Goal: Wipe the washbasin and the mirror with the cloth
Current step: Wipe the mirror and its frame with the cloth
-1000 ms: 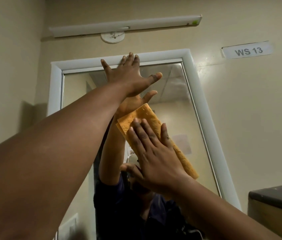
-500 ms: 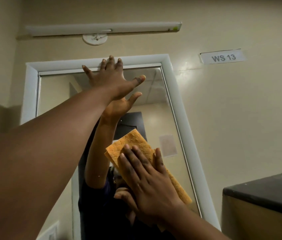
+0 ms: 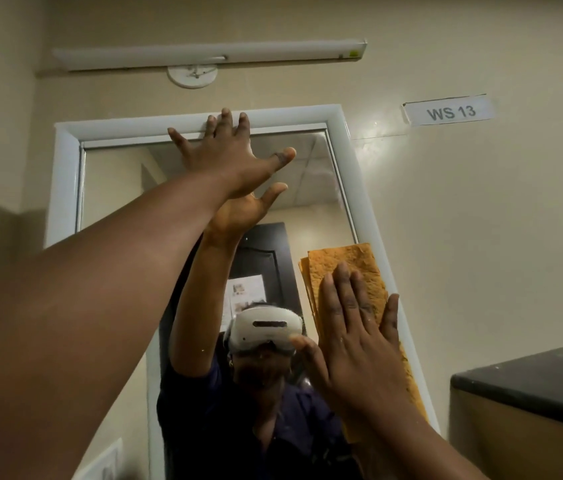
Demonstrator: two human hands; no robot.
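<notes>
A tall mirror (image 3: 311,168) in a white frame hangs on the beige wall. My left hand (image 3: 228,157) is spread flat against the top of the glass, fingertips touching the upper frame, holding nothing. My right hand (image 3: 352,334) presses a folded orange cloth (image 3: 342,265) flat against the right side of the mirror, close to the right frame. The cloth's lower part runs under my palm and wrist. The washbasin is out of view.
A white light fixture (image 3: 211,53) is mounted above the mirror. A label reading WS 13 (image 3: 448,110) is stuck on the wall to the right. A dark-topped ledge (image 3: 529,379) juts out at the lower right. The mirror reflects a person wearing a white headset.
My right hand has slid the cloth from the middle of the glass to the right edge of the mirror. My left hand has stayed planted at the top.
</notes>
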